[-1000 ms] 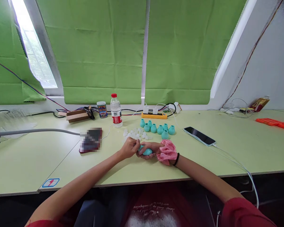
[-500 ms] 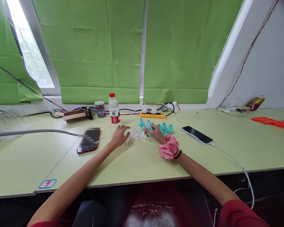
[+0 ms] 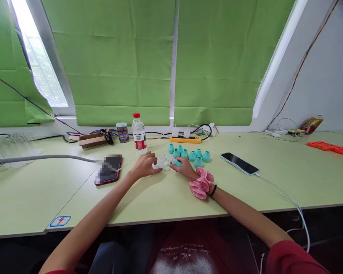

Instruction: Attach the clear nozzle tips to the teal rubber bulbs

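My left hand (image 3: 145, 165) rests at the left side of a pile of small clear-white plastic pieces (image 3: 161, 163), thumb and fingers apart and curved around its edge. In my right hand (image 3: 186, 169) is a teal bulb-shaped plastic piece (image 3: 176, 162), lying tilted with its narrow end toward the pile. A whitish piece shows close to that end; whether it is joined I cannot tell. Several more teal bulb-shaped pieces (image 3: 192, 155) stand upright behind and to the right of this hand. A pink scrunchie (image 3: 201, 184) circles my right wrist.
Behind my left hand stands a water bottle (image 3: 139, 135), with a can (image 3: 122, 132) and a cardboard box (image 3: 93, 140) farther left. A yellow power strip (image 3: 185, 140) lies at the back. Phones lie on the left (image 3: 110, 170) and right (image 3: 240, 163), with cables attached.
My right hand has moved slightly left and down, and the teal piece has tipped from upright toward the pile. My left hand has shifted right, its thumb now against the pile's near edge.
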Action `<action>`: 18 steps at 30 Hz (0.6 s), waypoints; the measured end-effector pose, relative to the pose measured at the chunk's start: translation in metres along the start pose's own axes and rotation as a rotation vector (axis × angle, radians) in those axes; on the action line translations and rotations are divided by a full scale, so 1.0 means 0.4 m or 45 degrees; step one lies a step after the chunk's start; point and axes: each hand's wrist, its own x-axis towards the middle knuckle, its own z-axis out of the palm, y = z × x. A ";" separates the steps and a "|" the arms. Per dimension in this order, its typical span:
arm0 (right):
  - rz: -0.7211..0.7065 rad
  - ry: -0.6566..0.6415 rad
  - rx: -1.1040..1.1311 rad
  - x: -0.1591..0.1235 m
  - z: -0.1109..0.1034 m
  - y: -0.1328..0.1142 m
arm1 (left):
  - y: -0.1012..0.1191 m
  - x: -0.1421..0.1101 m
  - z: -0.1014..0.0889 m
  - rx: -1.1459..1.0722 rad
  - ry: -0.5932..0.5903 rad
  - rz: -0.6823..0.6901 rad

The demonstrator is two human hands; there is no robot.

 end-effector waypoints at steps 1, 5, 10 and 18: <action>-0.009 0.016 -0.026 -0.002 0.002 0.001 | -0.002 -0.001 -0.002 -0.002 -0.028 0.010; -0.067 0.091 -0.151 -0.007 0.008 0.005 | -0.007 -0.005 0.010 -0.028 -0.067 -0.006; -0.113 0.109 -0.282 -0.012 0.013 0.005 | -0.012 -0.003 0.021 -0.139 -0.050 -0.086; -0.151 0.134 -0.435 -0.008 0.017 0.008 | -0.019 0.009 0.010 -0.600 0.029 -0.281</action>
